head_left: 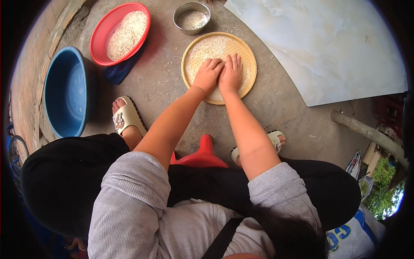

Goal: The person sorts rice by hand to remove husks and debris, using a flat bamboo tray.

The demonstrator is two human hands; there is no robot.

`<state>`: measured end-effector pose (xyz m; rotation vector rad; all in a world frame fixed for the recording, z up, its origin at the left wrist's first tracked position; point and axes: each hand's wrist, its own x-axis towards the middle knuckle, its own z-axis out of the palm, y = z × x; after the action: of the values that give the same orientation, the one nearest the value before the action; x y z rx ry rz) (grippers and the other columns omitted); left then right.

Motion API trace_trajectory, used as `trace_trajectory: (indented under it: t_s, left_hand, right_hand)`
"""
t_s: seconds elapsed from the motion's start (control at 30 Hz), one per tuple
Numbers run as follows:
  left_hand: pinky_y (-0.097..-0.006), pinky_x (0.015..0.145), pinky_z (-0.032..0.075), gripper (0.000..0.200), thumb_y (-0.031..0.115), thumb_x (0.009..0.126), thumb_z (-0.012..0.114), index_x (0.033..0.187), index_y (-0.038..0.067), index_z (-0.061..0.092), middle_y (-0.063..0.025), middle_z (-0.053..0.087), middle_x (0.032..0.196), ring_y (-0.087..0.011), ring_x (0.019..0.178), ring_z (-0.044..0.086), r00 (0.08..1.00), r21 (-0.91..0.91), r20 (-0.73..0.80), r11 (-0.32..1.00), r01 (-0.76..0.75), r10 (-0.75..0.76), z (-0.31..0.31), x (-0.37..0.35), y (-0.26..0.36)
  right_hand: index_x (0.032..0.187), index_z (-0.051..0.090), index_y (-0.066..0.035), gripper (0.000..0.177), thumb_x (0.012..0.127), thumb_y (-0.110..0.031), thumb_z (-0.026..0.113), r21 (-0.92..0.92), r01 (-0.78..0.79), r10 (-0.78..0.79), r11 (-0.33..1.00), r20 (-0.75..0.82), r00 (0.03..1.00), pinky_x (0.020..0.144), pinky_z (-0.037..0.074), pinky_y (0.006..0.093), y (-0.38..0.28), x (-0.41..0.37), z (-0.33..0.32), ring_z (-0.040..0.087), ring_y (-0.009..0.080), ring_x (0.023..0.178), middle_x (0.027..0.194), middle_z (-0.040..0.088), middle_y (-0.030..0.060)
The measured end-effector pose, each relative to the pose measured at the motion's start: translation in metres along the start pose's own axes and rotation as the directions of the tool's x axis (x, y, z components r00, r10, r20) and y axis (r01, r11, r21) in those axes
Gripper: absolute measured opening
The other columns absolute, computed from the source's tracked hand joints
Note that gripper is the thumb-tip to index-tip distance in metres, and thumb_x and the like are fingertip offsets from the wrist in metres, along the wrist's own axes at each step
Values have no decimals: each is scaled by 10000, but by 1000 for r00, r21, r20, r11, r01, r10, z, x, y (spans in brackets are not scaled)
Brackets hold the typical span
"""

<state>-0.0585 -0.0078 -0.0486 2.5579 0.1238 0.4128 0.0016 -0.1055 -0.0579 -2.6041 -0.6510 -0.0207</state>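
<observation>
A round, yellow woven tray [253,75] lies on the ground with pale rice grains [215,45] spread over it. Both hands rest on the rice, side by side and touching near the tray's middle. My left hand [208,75] has its fingers bent inward against the right one; what they hold, if anything, is hidden. On my right hand [230,74] the fingers are stretched out over the grains, pointing away from me. Just beyond the tray stands a round metal bowl [177,22] with some grains in it.
A red basin [96,45] of rice leans on a dark blue cloth [118,72] at upper left. Left of it is a blue tub [69,93]. A pale marbled sheet [327,47] lies at right, near a wooden pole [366,131]. A red stool [205,153] is beneath me. Stray grains dot the floor.
</observation>
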Motion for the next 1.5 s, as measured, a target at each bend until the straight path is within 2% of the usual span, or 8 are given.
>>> trace_trajectory:
  t_s: [0.33, 0.53, 0.63, 0.73, 0.8, 0.87, 1.03, 1.5]
  left_hand:
    - [-386, 792, 483, 105, 88, 773, 618, 866, 68, 663, -91, 635, 878, -298, 878, 582, 991, -213, -110, 976, 50, -75, -7, -3, -12]
    - [-358, 738, 494, 206, 234, 868, 599, 831, 51, 685, -83, 669, 877, -256, 765, 640, 860, -355, 59, 795, 492, -506, -25, 14, 9]
    - [-329, 717, 501, 395, 356, 964, 464, 928, 7, 647, -85, 657, 884, -203, 743, 630, 692, -889, 315, 52, 454, -650, -20, 28, 9]
    - [-308, 706, 503, 369, 334, 966, 456, 981, 8, 626, -106, 643, 865, -214, 703, 610, 654, -854, 520, -355, 380, -550, -29, 38, 6]
    - [-296, 651, 503, 351, 310, 962, 456, 941, 10, 636, -92, 630, 795, -189, 643, 586, 650, -841, 541, -327, 431, -533, -37, 41, 5]
    - [-293, 553, 486, 342, 302, 949, 477, 839, 23, 641, -78, 613, 690, -173, 580, 589, 631, -761, 530, 10, 649, -566, -44, 36, 3]
    - [-286, 460, 455, 364, 287, 920, 519, 738, -1, 646, -56, 594, 614, -143, 481, 552, 617, -596, 410, 315, 739, -672, -26, 12, -5]
    - [-297, 501, 486, 342, 301, 898, 523, 765, 27, 676, -67, 620, 587, -144, 488, 596, 613, -491, 344, 420, 763, -711, -18, 17, -3]
  right_hand:
    - [1024, 628, -88, 231, 796, -63, 592, 46, 47, -49, 998, 32, 998, 899, 439, 393, -19, -17, -26, 525, 277, 1031, 1015, 562, 73]
    - [895, 662, -37, 111, 816, -34, 584, 114, -37, 30, 993, 55, 998, 725, 515, 377, -27, -1, -33, 626, 266, 786, 868, 644, 99]
    - [918, 662, 4, 138, 853, 9, 540, 651, -306, 142, 694, 292, 946, 699, 516, 272, -44, 19, -52, 657, 141, 834, 925, 692, 91]
    - [939, 659, 1, 178, 845, 36, 513, 702, -212, -86, 680, 362, 928, 702, 519, 287, -36, 42, -62, 658, 157, 828, 886, 691, 81]
    - [959, 655, -9, 176, 842, 8, 525, 689, -114, -97, 716, 260, 961, 722, 516, 282, -24, 43, -76, 655, 157, 824, 889, 687, 92]
    - [947, 660, -37, 177, 799, -48, 564, 570, -226, 258, 790, 26, 966, 730, 517, 346, -8, 42, -84, 662, 257, 798, 900, 684, 111]
    - [995, 660, -88, 223, 780, -146, 647, 61, -97, 93, 993, 61, 994, 871, 460, 391, 46, 2, -68, 574, 260, 1002, 1069, 618, 78]
    - [996, 653, -125, 234, 766, -166, 671, 14, -102, 100, 995, 133, 986, 940, 416, 369, 7, -5, -52, 478, 268, 1099, 1111, 532, 66]
